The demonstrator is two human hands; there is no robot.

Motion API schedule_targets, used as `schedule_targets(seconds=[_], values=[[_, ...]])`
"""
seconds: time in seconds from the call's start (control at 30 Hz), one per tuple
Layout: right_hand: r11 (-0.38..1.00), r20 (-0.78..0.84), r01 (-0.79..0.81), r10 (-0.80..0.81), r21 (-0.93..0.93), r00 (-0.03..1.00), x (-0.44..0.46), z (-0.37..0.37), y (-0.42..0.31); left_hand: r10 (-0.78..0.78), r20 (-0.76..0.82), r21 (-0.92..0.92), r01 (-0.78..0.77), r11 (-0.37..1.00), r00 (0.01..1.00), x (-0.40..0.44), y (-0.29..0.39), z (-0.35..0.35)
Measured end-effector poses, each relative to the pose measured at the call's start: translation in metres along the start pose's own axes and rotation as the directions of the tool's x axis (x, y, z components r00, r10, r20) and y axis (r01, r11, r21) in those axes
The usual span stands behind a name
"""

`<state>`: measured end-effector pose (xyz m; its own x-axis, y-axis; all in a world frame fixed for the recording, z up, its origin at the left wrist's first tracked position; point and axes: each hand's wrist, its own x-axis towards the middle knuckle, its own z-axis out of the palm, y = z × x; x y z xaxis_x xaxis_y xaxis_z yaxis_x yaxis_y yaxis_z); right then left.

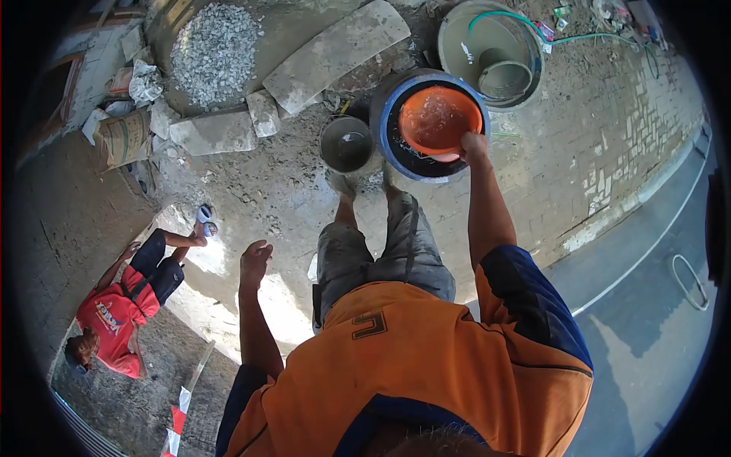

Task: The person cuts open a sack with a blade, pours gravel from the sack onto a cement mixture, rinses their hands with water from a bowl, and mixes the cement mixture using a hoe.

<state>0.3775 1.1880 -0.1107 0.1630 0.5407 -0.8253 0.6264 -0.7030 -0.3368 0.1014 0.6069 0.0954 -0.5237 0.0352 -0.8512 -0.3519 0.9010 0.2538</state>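
My right hand point(472, 147) grips the near right rim of an orange plastic basin point(434, 114), which has some clear water in it. The basin is over the mouth of a large blue-rimmed tub point(392, 152) with dark contents; whether it touches what is inside, I cannot tell. My left hand point(256, 261) hangs out to the left above the ground, with loosely bent fingers and nothing visible in it. A dark bucket point(346, 145) of greyish liquid stands just left of the tub, in front of my feet.
Behind the tub stands a wide round container point(449, 57) with murky water, a smaller bucket point(505, 80) and a green hose point(586, 38). Concrete slabs point(335, 57) border a gravel pile point(215, 53). A person in red point(114, 316) sits at left; a road point(647, 282) runs at right.
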Motion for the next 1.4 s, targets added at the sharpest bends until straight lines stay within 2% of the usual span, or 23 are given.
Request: schedule_targets(seconds=[0.07,0.2,0.3,0.37,0.4,0.47,0.53,0.6,0.67,0.7,0.73,0.8,0.87,0.9,0.93,0.97,1.07,1.13,1.2,1.27,1.3,1.37,1.4], values=[[0.957,0.086,0.071,-0.099,0.282,0.991,-0.021,-0.022,0.020,0.099,0.034,-0.147,-0.093,0.985,0.995,0.004,0.045,0.010],[0.904,0.290,0.095,-0.231,0.416,0.929,-0.079,-0.063,0.030,0.280,-0.022,-0.305,-0.273,0.912,0.960,0.019,0.129,0.073],[0.882,0.349,0.149,-0.325,0.446,0.879,-0.131,-0.090,0.021,0.285,0.146,-0.279,-0.237,0.931,0.947,-0.005,0.212,0.127],[0.873,0.381,0.208,-0.392,0.440,0.837,-0.180,-0.096,-0.007,0.356,0.316,-0.350,-0.241,0.905,0.879,-0.055,0.271,0.151],[0.851,0.375,0.225,-0.427,0.475,0.823,-0.216,-0.088,-0.018,0.331,0.293,-0.375,-0.210,0.903,0.897,-0.050,0.273,0.167],[0.821,0.368,0.259,-0.479,0.508,0.797,-0.245,-0.082,-0.032,0.387,0.458,-0.532,-0.102,0.841,0.800,-0.075,0.293,0.143],[0.867,0.563,0.284,-0.485,0.409,0.669,-0.256,-0.076,-0.042,0.438,0.416,-0.597,-0.124,0.793,0.797,-0.057,0.272,0.139],[0.873,0.581,0.327,-0.485,0.362,0.653,-0.276,-0.059,-0.065,0.484,0.372,-0.653,-0.147,0.743,0.792,-0.044,0.254,0.130],[0.782,0.556,0.555,-0.338,-0.283,0.759,-0.310,-0.037,-0.101,0.388,0.289,-0.769,-0.029,0.639,0.875,-0.039,0.241,0.112],[0.399,0.382,0.848,-0.766,-0.349,0.517,-0.331,-0.018,-0.104,0.388,0.261,-0.809,-0.019,0.587,0.884,-0.040,0.236,0.096],[0.386,0.394,0.855,-0.767,-0.346,0.506,-0.348,0.006,-0.111,0.389,0.249,-0.817,-0.023,0.576,0.887,-0.032,0.231,0.087],[-0.077,0.086,0.952,-0.995,-0.295,-0.054,-0.371,0.066,-0.134,0.363,0.120,-0.783,-0.137,0.607,0.924,-0.006,0.214,0.071],[0.474,0.530,0.881,-0.749,0.010,0.397,-0.356,0.142,-0.133,0.328,0.091,-0.848,-0.100,0.521,0.940,0.006,0.208,0.050],[0.664,0.622,0.727,-0.497,-0.176,0.605,-0.356,0.175,-0.140,0.301,0.067,-0.897,-0.075,0.435,0.951,0.012,0.209,0.038],[0.735,0.643,0.540,-0.187,-0.410,0.743,-0.356,0.208,-0.147,0.304,0.055,-0.903,-0.082,0.421,0.951,0.019,0.214,0.023],[0.729,0.596,0.446,-0.066,-0.519,0.800,-0.338,0.242,-0.145,0.264,0.040,-0.905,-0.077,0.418,0.964,0.021,0.217,0.012],[0.922,0.593,0.271,-0.059,-0.276,0.803,-0.250,0.340,-0.137,0.194,0.006,-0.912,-0.074,0.403,0.981,0.055,0.218,-0.015],[0.985,0.698,0.048,0.084,-0.166,0.711,-0.272,0.381,-0.175,0.190,0.013,-0.937,-0.055,0.346,0.982,0.109,0.207,-0.026],[0.942,0.851,-0.245,-0.074,0.231,0.520,-0.353,0.415,-0.238,0.104,0.036,-0.915,-0.009,0.404,0.994,0.108,0.221,-0.078],[0.946,0.872,-0.100,-0.238,0.308,0.428,-0.438,0.433,-0.296,0.119,0.004,-0.945,-0.035,0.324,0.993,0.128,0.222,-0.102],[0.944,0.866,-0.112,-0.232,0.310,0.444,-0.426,0.454,-0.300,0.026,-0.026,-0.950,-0.033,0.311,0.999,0.127,0.231,-0.116],[0.927,0.838,0.360,-0.110,-0.108,0.535,-0.396,0.499,-0.309,0.018,0.006,-0.933,-0.001,0.361,1.000,0.144,0.236,-0.139],[0.926,0.837,0.360,-0.108,-0.111,0.537,-0.387,0.511,-0.304,0.001,0.028,-0.917,0.026,0.398,1.000,0.152,0.236,-0.148]])
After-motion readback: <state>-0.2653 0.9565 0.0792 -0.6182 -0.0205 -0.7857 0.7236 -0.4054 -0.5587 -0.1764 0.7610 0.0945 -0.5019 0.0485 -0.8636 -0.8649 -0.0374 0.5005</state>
